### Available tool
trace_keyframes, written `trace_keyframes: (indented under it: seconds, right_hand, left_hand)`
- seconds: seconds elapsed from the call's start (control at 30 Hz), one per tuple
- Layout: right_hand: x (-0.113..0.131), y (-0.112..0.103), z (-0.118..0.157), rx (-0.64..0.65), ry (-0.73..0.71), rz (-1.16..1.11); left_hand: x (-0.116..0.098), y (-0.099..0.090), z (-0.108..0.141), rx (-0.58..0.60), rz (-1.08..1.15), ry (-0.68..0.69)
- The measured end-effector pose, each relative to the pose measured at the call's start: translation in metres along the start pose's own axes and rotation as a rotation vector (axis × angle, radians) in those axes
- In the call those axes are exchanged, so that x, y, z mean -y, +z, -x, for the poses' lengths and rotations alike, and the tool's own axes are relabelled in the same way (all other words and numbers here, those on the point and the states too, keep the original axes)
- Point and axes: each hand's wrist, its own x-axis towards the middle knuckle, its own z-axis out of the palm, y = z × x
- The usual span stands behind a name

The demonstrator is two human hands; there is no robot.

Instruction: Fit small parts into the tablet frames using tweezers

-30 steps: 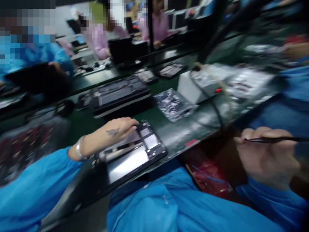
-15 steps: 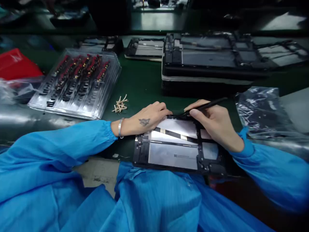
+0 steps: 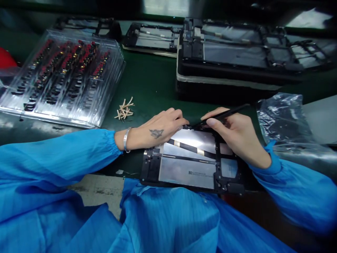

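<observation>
Sits in blue sleeves close to the near edge of the bench [image 3: 150,80], with an open tablet-like device [image 3: 189,172] lying there, silvery panel up and dark ribbon strip [image 3: 185,146] slanting across. Seems to be at fine work along the device's far rim, a step that calls for a steady frame and small, controlled shifts of the tip. Reaches in from the left with the left hand [image 3: 158,130], back upward, wrist low, fingers bent close together against that rim; cannot tell whether gripping or only pressing. Brings the right hand [image 3: 240,135] in from the right, palm turned inward, thumb and fingers closed on a slender black tool [image 3: 231,111], angled down to the rim near the left fingertips. Has pale strips [image 3: 125,109] in a loose heap beyond the left wrist, clear trays [image 3: 113,84] of red-and-black parts toward the left edge, and a crumpled clear bag [image 3: 281,119] to the right. Shows, toward the far edge, a stack of similar devices [image 3: 229,56] beside another open frame [image 3: 155,41].
</observation>
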Motion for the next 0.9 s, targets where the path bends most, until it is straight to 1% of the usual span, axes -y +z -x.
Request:
trace_keyframes:
  seconds: [0.2,0.37,0.7,0.9]
  right_hand:
    - [0.0011,-0.0023,0.0003,0.010,0.007,0.005]
    - [0.0011,-0.0021,0.0010,-0.003,0.039,-0.071]
    - [0.0008,-0.0010,0.0002,0.013,-0.022,0.007]
    - [0.0017,-0.0007,0.0002,0.002,0.035,-0.045]
  left_hand:
    - [-0.0020,-0.0018,-0.0006,0.019,-0.007,-0.012]
    - [-0.0011,-0.0018,-0.0001,0.020,-0.007,-0.015]
    - [0.0008,0.0018,-0.0009,0.003,0.008,-0.008]
    - [0.0031,0.0031,0.0001,-0.024,0.015,0.015]
